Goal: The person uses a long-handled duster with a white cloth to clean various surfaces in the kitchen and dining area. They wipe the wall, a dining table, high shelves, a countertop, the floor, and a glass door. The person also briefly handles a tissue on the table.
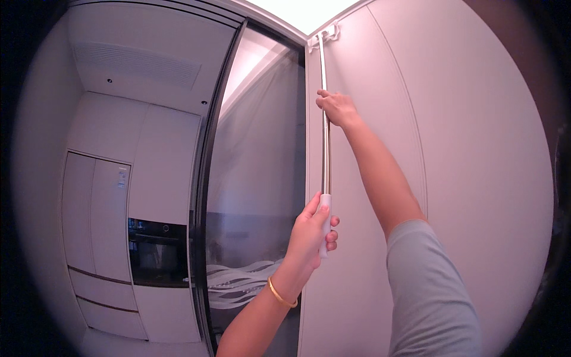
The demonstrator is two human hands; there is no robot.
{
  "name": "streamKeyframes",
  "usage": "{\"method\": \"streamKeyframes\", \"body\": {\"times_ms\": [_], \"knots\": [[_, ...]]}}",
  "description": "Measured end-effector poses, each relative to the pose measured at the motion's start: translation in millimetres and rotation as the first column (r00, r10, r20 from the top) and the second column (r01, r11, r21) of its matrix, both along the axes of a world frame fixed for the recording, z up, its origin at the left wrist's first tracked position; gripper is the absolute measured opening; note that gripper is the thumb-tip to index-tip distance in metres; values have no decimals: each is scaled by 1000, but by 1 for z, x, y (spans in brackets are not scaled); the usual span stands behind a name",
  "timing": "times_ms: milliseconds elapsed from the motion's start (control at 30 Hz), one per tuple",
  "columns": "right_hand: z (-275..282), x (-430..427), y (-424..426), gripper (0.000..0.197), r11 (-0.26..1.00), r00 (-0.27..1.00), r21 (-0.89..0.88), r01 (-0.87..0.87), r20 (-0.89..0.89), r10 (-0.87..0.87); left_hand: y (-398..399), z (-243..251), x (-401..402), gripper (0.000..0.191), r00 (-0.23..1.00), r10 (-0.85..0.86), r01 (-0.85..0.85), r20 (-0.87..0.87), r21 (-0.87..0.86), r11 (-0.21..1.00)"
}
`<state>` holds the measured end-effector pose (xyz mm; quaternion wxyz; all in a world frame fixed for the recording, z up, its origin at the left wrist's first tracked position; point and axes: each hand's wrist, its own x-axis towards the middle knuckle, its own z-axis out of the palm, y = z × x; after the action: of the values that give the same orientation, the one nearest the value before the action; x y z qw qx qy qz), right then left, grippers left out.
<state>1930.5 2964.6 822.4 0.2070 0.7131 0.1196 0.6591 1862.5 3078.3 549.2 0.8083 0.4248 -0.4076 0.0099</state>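
My left hand is wrapped around the white handle grip of a long-handled duster or mop. Higher up, my right hand holds the shiny metal pole with bent fingers. The pole runs almost straight up to a small head with a white cloth or pad. That head sits against the top of the pale wall panel, close to the corner under the bright ceiling. Part of the handle is hidden by my left fingers.
Left of the pole stands a dark-framed glass sliding door with a white wave pattern low down. Beyond its frame are a built-in oven, a pale refrigerator and tall cabinets. An air vent grille is in the ceiling there.
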Motion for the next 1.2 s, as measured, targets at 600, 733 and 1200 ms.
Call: {"method": "streamKeyframes", "body": {"times_ms": [600,733,1200], "knots": [[-575,-130,125,11,461,498,-282,-841,-736,458,242,-491,-336,32,719,386,-76,-578,487,870],[-671,-210,163,10,298,12,101,-949,-934,357,279,-532,-474,38,467,570,-81,-676,609,789],[-217,-4,38,4,823,984,-550,-143,-166,60,119,-265,-162,37,891,422,-328,-166,408,852]]}}
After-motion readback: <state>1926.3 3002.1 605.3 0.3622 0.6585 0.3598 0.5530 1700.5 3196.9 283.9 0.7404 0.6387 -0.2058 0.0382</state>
